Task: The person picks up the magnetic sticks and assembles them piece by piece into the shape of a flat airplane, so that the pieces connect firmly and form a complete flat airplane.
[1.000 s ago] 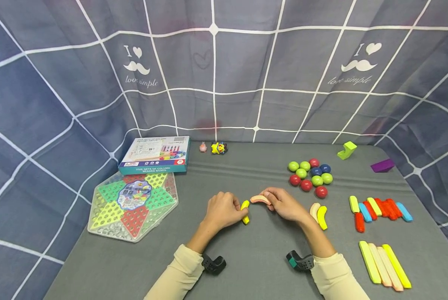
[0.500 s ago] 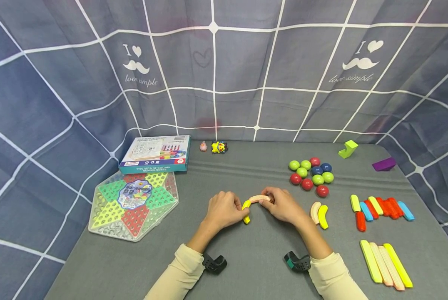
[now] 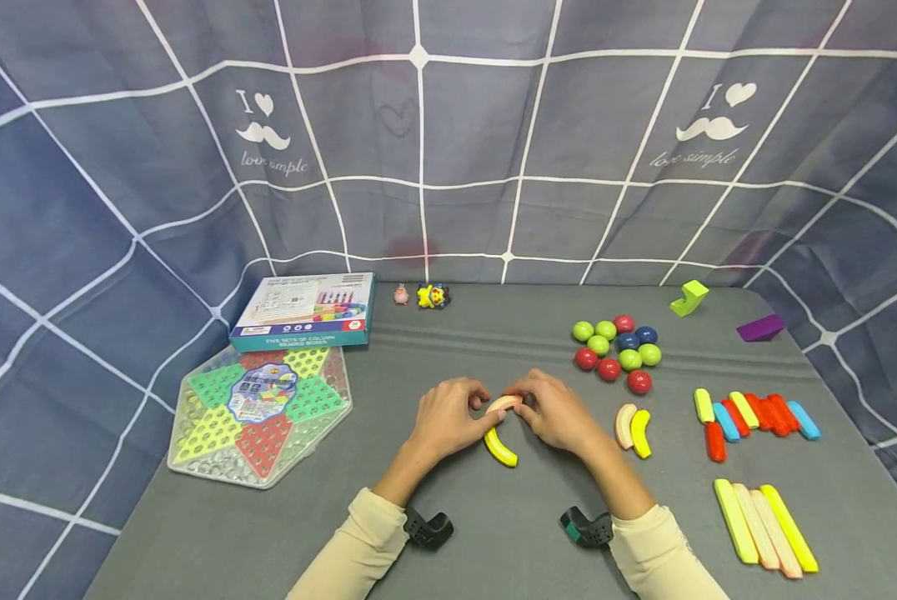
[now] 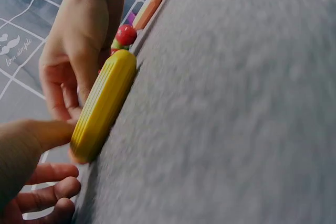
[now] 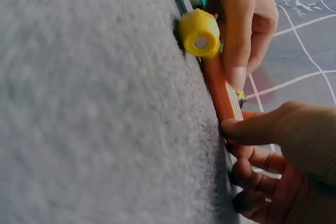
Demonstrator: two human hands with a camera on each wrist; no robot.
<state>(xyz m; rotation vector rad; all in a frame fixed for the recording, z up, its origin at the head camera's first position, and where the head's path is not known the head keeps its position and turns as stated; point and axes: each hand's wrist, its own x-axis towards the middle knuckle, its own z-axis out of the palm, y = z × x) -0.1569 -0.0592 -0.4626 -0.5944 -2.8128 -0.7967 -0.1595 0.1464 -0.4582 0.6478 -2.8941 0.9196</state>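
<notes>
In the head view, a peach curved block (image 3: 503,403) lies between the hands. My right hand (image 3: 553,412) pinches its right end with thumb and index finger. My left hand (image 3: 452,417) has its thumb and index finger at either side of the left end. Below this end rests a yellow curved block (image 3: 502,451), touching or nearly touching it. The left wrist view shows the yellow block's ribbed side close up, partly hiding the peach block. In the right wrist view, the left thumb (image 5: 238,72) lies along the ribbed peach block (image 5: 218,90).
Right of the hands lie another peach and yellow curved pair (image 3: 632,429), several coloured balls (image 3: 608,369), short sticks (image 3: 764,415) and longer sticks (image 3: 767,529). At left are a boxed set (image 3: 302,310) and a star-patterned game board (image 3: 261,417). Small figures (image 3: 433,296) stand by the curtain.
My right hand has moved left with the peach block, bringing it to the yellow one. The left hand has let go of the yellow block, which now slants lower right, and has moved to the peach block.
</notes>
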